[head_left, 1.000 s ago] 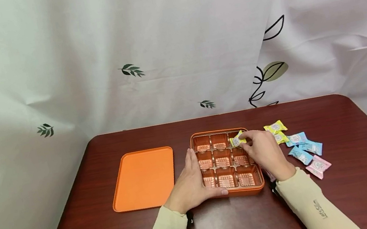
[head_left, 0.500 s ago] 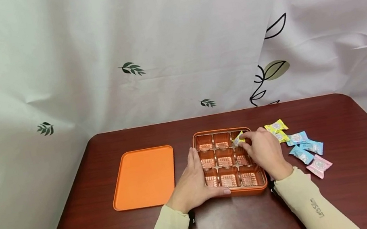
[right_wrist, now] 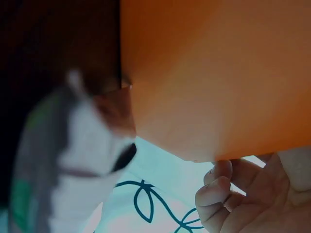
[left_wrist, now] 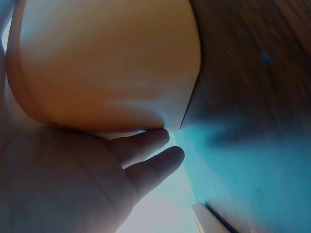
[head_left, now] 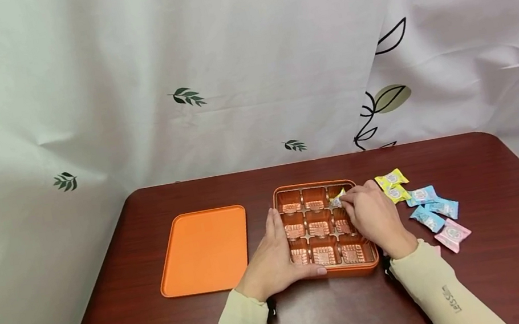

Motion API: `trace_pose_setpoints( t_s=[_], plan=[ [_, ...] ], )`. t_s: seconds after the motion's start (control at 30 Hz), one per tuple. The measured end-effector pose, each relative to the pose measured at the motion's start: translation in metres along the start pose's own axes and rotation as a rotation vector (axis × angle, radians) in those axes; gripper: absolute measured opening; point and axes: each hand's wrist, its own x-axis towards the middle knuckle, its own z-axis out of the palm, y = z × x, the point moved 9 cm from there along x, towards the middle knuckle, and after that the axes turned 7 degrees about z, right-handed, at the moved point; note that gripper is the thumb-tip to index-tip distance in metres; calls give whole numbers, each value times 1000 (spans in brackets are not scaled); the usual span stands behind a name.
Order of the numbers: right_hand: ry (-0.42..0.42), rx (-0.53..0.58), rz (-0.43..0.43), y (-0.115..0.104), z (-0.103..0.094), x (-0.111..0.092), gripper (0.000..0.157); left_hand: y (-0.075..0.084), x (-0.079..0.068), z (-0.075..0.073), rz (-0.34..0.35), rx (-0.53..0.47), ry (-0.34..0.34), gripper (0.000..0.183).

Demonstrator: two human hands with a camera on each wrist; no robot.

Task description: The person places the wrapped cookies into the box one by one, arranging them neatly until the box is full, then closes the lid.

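An orange box (head_left: 352, 271) with a copper-coloured insert of square compartments stands on the table. My left hand (head_left: 270, 267) rests against its near left corner, straight fingers along the left side and thumb along the front. In the left wrist view, the palm lies against the box wall (left_wrist: 107, 63). My right hand (head_left: 376, 217) reaches over the right edge and pinches a yellow wrapped candy (head_left: 337, 200) down in the far right compartment; its fingertips partly hide the candy. From the right wrist, the box's side (right_wrist: 218, 73) fills much of the view, curled fingers (right_wrist: 214, 191) at its rim.
To the left lies a flat orange lid (head_left: 204, 251). Right of the box are two yellow candies (head_left: 391, 179), several blue candies (head_left: 422, 196) and a pink candy (head_left: 453, 235). A whitish, blurred packet (right_wrist: 82, 145) looms close in the right wrist view. Pale curtain (head_left: 233, 74) hangs behind the table.
The yellow candy has gone lower into the far right compartment, with the right fingers following it down. The box has shifted slightly right; the left hand stays against it.
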Motion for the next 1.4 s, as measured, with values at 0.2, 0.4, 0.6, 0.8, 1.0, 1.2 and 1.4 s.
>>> trace_pose_setpoints(
  t_s=[0.2,0.4,0.6,0.8,1.0,1.2,1.4],
  plan=[
    [-11,-20,-13,-3,0,-1,13,0,1,0,5,-4,5,151],
    [-39,3,-6,-1,1,0,17,0,0,0,3,-6,3,152],
    [-59,34,-3,3,3,-1,17,-1,0,0,4,-2,-2,151],
    [-6,109,13,9,-1,-3,19,-1,-1,1,9,-9,-2,150],
    [40,163,37,16,-9,-2,23,-2,-1,1,2,-9,-9,149],
    [32,165,84,31,-17,1,26,-2,-2,1,-2,-6,-16,149],
    [-20,137,102,48,-21,3,25,-1,-2,0,-2,-11,-17,149]
  ],
)
